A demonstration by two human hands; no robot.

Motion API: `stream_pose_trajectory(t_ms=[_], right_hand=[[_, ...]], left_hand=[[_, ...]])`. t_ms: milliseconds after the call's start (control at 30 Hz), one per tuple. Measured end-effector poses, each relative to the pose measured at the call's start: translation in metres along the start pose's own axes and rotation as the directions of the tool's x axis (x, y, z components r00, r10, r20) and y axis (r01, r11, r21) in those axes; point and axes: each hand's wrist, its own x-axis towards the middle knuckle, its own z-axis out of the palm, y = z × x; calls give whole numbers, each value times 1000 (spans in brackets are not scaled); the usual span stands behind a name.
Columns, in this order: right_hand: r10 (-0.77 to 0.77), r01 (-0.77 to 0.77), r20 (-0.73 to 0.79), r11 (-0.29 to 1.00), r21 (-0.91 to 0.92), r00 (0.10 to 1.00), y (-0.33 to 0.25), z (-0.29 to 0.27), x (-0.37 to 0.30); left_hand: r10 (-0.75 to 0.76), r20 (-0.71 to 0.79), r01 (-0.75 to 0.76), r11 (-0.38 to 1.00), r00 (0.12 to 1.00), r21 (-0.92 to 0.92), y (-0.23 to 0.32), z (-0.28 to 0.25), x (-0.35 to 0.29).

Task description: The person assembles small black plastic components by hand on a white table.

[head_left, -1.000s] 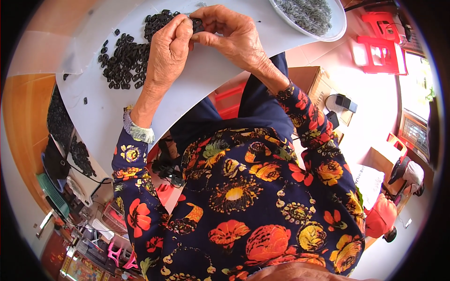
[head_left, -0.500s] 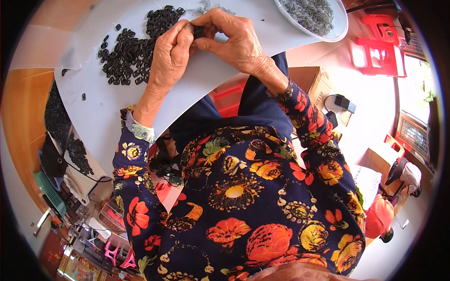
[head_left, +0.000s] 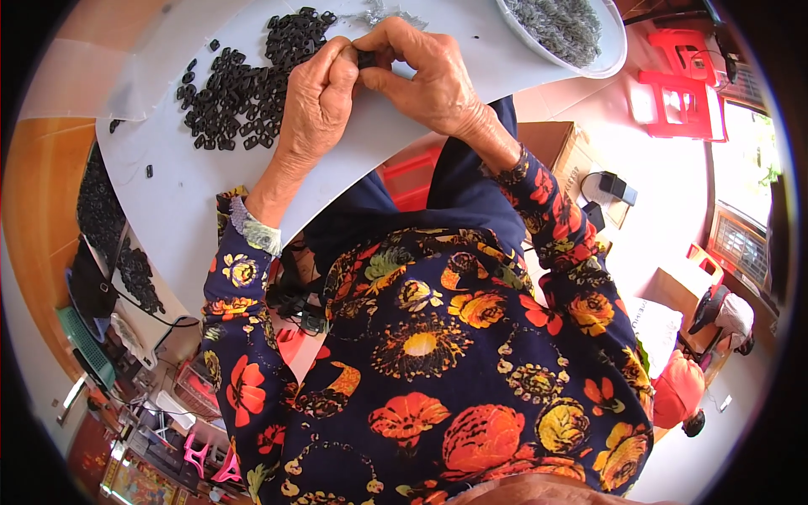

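Observation:
Both hands meet over the pale table (head_left: pixel 210 181) near its far side. Between their fingertips sits a small black plastic piece (head_left: pixel 365 59), partly covered by the fingers. My left hand (head_left: pixel 320 99) is closed, its thumb and fingers pinched at the piece's left side. With thumb and forefinger curled round, my right hand (head_left: pixel 431 80) grips it from the right. A heap of similar black plastic pieces (head_left: pixel 231 97) lies just left of my left hand. Beyond the hands is a small scatter of clear, thin bits (head_left: pixel 389 15).
A white basin (head_left: pixel 619 59) full of greyish clear small parts (head_left: pixel 560 29) stands at the table's far right. More black pieces (head_left: pixel 126 252) lie left of the table. A cardboard box (head_left: pixel 547 147) and red stools (head_left: pixel 683 105) are to the right. Another person (head_left: pixel 680 387) is at lower right.
Both hands have shifted slightly to the right, still pressed together around the black piece. The left hand has turned a little, and more of the piece shows.

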Motion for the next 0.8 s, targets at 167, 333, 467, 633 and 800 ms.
stream_pose_trajectory(t_ms=[167,333,467,633,800], right_hand=[[5,-5,11,1000,-11,1000,-1,-2,0],[-71,69,-39,997,-33,997,3,-1,-2],[-57,59,-40,996,59,998,1,-4,4],[173,-160,2,906,391,985,0,-4,2],[190,-217,105,884,415,976,-1,-6,3]], left_hand=[[23,1,-23,1000,1000,10,0,0,0],[55,28,-54,998,998,-21,5,1,2],[59,-17,-59,998,998,16,13,-1,7],[134,-44,-130,988,990,83,9,0,11],[108,-70,-100,989,992,111,5,0,9]])
